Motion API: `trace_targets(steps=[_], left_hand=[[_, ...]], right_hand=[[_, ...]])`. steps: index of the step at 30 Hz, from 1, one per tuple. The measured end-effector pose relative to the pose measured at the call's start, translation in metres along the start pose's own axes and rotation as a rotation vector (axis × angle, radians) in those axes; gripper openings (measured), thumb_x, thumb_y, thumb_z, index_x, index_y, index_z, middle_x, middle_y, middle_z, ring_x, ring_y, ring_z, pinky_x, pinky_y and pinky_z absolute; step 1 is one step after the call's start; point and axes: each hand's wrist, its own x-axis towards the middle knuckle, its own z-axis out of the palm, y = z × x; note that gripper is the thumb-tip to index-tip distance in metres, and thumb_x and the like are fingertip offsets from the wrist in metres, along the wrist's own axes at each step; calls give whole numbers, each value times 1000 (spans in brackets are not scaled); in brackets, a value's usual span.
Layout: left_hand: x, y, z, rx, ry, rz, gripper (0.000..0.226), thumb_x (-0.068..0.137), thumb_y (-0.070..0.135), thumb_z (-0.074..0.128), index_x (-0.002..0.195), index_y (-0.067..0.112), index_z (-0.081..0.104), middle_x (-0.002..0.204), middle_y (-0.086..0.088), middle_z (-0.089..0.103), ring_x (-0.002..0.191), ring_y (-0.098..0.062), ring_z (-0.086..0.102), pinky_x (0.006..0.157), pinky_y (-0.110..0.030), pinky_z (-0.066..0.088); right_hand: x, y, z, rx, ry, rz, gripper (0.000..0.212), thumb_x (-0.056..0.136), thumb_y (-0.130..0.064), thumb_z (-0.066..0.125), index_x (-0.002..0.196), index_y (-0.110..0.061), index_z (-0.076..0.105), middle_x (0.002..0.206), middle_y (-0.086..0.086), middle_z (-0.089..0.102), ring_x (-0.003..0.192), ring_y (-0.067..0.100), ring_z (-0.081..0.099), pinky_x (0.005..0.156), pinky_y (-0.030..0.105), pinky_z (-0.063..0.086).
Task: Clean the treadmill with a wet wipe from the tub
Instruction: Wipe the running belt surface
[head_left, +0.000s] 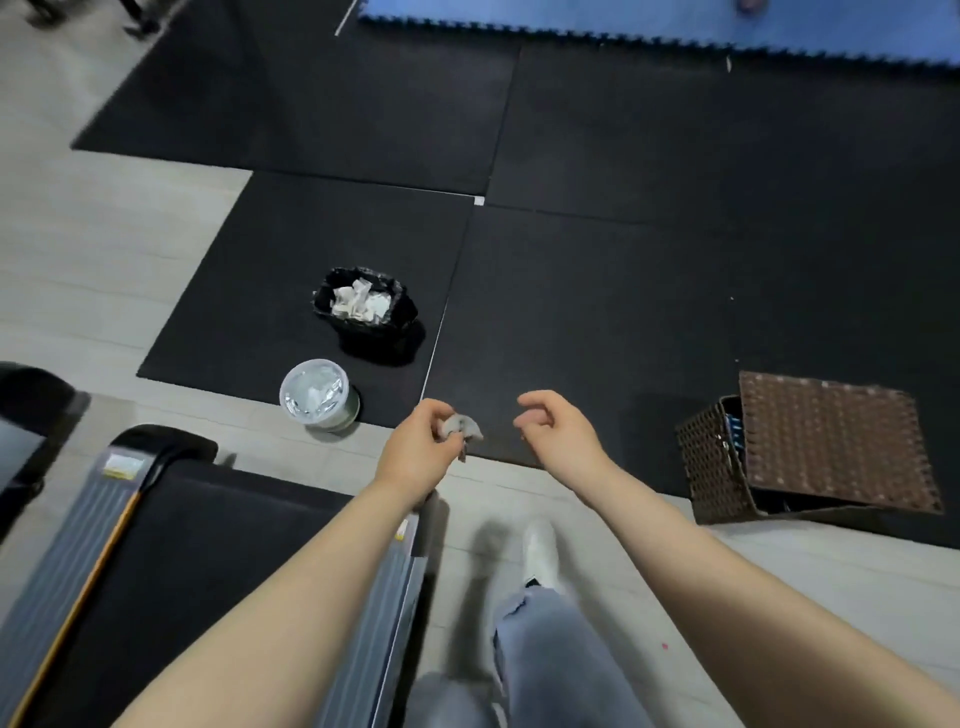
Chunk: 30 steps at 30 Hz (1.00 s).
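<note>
Black rubber mats covered most of the floor, with pale flooring along their left and near edges and a blue foam mat touching the far edge. The treadmill lay at the near left on the pale flooring, its dark belt running between grey side rails, an orange stripe along the left one. A brown wicker basket stood at the near right edge of the black mats, its lid tilted and partly open. A small black bin lined with a bag and holding crumpled white wipes sat on the left mat, well in from its edges. The tub, round and clear-topped, stood just beside the bin at the near edge of that mat, close to the treadmill's front end.

The person's legs in grey jeans and a white shoe were beside the treadmill's right rail. The left hand pinched a crumpled, greyish wet wipe between thumb and curled fingers, above the mat's near edge. The right hand, just beside it but apart, had loosely curled fingers that held nothing.
</note>
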Motion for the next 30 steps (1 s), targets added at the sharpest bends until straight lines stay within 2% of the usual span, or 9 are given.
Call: trace_targets(steps=[2, 5, 9, 14, 17, 20, 24, 27, 30], left_hand=[[29, -2, -10, 32, 10, -67, 12, 88, 18, 64, 97, 18, 57, 80, 10, 63, 78, -16, 59, 69, -30, 43], [68, 1, -30, -43, 94, -155, 5, 89, 16, 62, 90, 16, 57, 79, 10, 64, 79, -15, 60, 70, -30, 44], [129, 6, -62, -83, 195, -215, 9, 89, 19, 66, 85, 15, 59, 82, 2, 65, 79, -17, 60, 67, -29, 42], [227, 0, -108, -48, 204, -280, 13, 89, 25, 69, 88, 18, 58, 83, 3, 61, 80, -20, 58, 70, -30, 41], [285, -1, -140, -32, 202, -298, 17, 88, 18, 67, 80, 22, 52, 80, 4, 60, 79, -19, 57, 63, -29, 38], [341, -3, -177, -7, 200, -339, 10, 84, 13, 64, 87, 16, 55, 84, 2, 61, 76, -18, 56, 57, -24, 36], [414, -16, -207, 26, 206, -368, 10, 86, 15, 64, 89, 18, 54, 95, -2, 62, 87, -25, 61, 69, -28, 39], [460, -29, -214, 37, 211, -402, 26, 87, 20, 67, 110, 16, 56, 118, -8, 59, 102, -28, 61, 83, -34, 48], [491, -29, -222, 64, 186, -443, 50, 88, 26, 68, 133, 14, 50, 133, -9, 52, 117, -30, 56, 96, -40, 48]], right_hand=[[39, -16, -8, -9, -12, 57, 27, 90, -13, 49, 113, -23, 60, 93, -2, 70, 70, 14, 59, 67, 28, 51], [91, -43, -14, -21, -41, 100, 31, 90, -8, 46, 117, -14, 60, 96, 2, 70, 75, 17, 60, 78, 35, 54], [155, -88, -12, -262, -23, 11, 29, 92, -10, 43, 115, -21, 58, 100, -4, 64, 82, 14, 57, 61, 10, 40], [242, -137, 13, -441, -84, -68, 33, 91, -9, 47, 121, -16, 57, 110, -1, 58, 107, 18, 53, 84, 22, 36], [294, -163, 32, -447, -100, -48, 32, 92, -10, 47, 122, -18, 56, 115, -1, 58, 107, 16, 54, 85, 23, 38], [342, -186, 57, -415, -108, 16, 30, 93, -12, 47, 120, -21, 56, 114, 0, 59, 98, 16, 57, 82, 26, 42], [397, -204, 87, -393, -96, 63, 26, 91, -16, 48, 114, -27, 56, 109, -2, 60, 89, 15, 57, 80, 29, 46], [430, -209, 99, -336, -65, 84, 24, 90, -13, 49, 107, -28, 56, 107, 0, 61, 85, 13, 56, 79, 27, 46], [454, -216, 102, -330, -71, 82, 22, 91, -10, 50, 105, -27, 55, 109, 1, 61, 87, 12, 55, 77, 22, 38]])
